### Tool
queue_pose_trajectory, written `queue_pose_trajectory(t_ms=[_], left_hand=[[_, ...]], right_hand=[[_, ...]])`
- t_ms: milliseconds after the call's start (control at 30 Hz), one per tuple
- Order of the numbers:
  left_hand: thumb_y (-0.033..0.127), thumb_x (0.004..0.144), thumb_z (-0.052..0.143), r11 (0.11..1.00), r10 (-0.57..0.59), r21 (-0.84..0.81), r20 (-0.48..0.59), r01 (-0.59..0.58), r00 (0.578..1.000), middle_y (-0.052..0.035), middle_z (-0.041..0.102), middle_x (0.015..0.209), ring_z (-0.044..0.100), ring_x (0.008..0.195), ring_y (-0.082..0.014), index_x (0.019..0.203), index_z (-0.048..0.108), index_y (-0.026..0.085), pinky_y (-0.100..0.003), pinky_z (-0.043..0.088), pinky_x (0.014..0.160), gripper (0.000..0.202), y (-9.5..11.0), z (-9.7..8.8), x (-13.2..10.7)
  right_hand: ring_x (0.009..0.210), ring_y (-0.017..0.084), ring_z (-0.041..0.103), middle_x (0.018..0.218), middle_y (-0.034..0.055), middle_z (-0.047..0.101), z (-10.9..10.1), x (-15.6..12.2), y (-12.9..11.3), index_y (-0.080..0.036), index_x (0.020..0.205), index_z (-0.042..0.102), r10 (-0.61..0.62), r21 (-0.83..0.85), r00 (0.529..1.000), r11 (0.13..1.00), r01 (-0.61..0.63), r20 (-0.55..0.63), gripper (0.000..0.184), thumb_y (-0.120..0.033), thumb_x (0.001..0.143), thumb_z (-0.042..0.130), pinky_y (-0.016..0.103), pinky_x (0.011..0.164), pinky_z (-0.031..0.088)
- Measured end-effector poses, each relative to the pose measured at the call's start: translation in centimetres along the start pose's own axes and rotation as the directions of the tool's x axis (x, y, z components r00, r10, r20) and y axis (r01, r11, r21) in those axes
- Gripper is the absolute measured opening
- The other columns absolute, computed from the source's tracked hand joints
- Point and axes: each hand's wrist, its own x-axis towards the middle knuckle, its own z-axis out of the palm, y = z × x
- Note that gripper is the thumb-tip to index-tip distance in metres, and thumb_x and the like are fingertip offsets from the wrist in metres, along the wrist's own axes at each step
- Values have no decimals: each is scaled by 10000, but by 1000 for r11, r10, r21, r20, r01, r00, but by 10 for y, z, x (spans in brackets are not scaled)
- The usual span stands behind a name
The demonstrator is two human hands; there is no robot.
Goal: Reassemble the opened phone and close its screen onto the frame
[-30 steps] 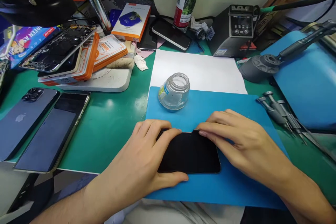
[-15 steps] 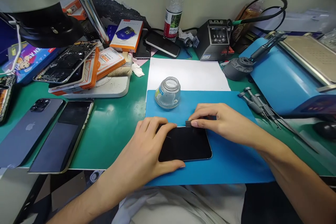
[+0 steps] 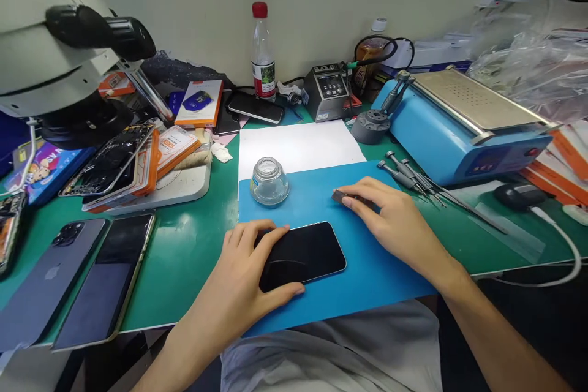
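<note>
A smartphone (image 3: 305, 255) with a black screen lies face up on the blue mat (image 3: 316, 193). My left hand (image 3: 252, 266) grips its left end, fingers over the far edge and thumb along the near edge; that end is partly hidden. Away from the phone, to its upper right, my right hand (image 3: 386, 211) pinches a small dark block (image 3: 339, 196) between thumb and fingers. What the block is made of cannot be told. Behind the phone stands a clear glass jar (image 3: 270, 182) on the mat.
Two more phones lie at left, one of them a blue phone (image 3: 55, 275). A microscope (image 3: 87, 67) overhangs the back left. To the right are several screwdrivers (image 3: 408, 176), tweezers (image 3: 478, 214) and a blue heating plate (image 3: 459, 122). A bottle (image 3: 263, 67) stands behind.
My right hand has lifted the dark block off the phone's far edge and moved it away to the upper right. My left hand keeps its grip on the phone. The camera view has shifted rightward.
</note>
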Motion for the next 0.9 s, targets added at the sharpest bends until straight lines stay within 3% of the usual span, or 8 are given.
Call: queue_pose_trajectory(t_ms=[267, 433, 533, 633, 767, 900], left_hand=[[523, 1016, 742, 996, 0, 91, 32, -3, 999, -72, 569, 1533, 531, 1388, -361, 1659, 375, 397, -585, 529, 1136, 752, 10, -1, -1], [559, 1005, 751, 985, -41, 167, -54, 50, 998, -124, 554, 1536, 543, 1409, -399, 1678, 339, 350, -613, 559, 1117, 816, 8, 2, -9], [548, 1011, 751, 979, -66, 194, -29, 70, 997, -127, 577, 1501, 583, 1379, -401, 1683, 333, 363, -615, 573, 1104, 813, 8, -6, -14], [432, 1023, 752, 993, -77, 89, 32, 74, 997, -105, 565, 1502, 616, 1371, -357, 1689, 303, 422, -569, 591, 1109, 803, 12, -21, -16], [275, 964, 798, 983, -82, -168, -71, 69, 994, -109, 493, 1544, 589, 1443, -334, 1656, 338, 450, -494, 611, 1110, 850, 20, -36, -13], [472, 911, 906, 862, -14, -498, -217, -99, 976, -74, 538, 1532, 591, 1486, -317, 1568, 421, 462, -498, 537, 1230, 816, 26, -31, 5]], right_hand=[[1047, 235, 686, 1150, 81, 728, 11, -29, 16, -172, 1379, 734, -181, -267, 977, 952, 147, -108, 339, -289, 1153, 511, 388, 910, 560], [994, 223, 686, 1121, 80, 725, 16, -33, 16, -153, 1268, 737, -236, -369, 959, 915, 165, -156, 270, -270, 1150, 525, 381, 860, 552], [972, 218, 680, 1111, 77, 722, 16, -32, 17, -158, 1243, 736, -250, -399, 958, 900, 176, -142, 258, -270, 1151, 522, 375, 823, 546], [958, 221, 670, 1115, 84, 720, 15, -31, 15, -159, 1240, 734, -259, -423, 958, 887, 187, -119, 267, -276, 1156, 509, 372, 795, 535], [915, 217, 650, 1089, 83, 717, 15, -31, 14, -163, 1219, 737, -282, -442, 953, 873, 208, -109, 277, -275, 1160, 491, 363, 753, 516], [890, 217, 636, 1055, 78, 709, 15, -31, 18, -144, 1223, 739, -326, -449, 937, 861, 240, -123, 283, -265, 1157, 492, 370, 742, 501]])
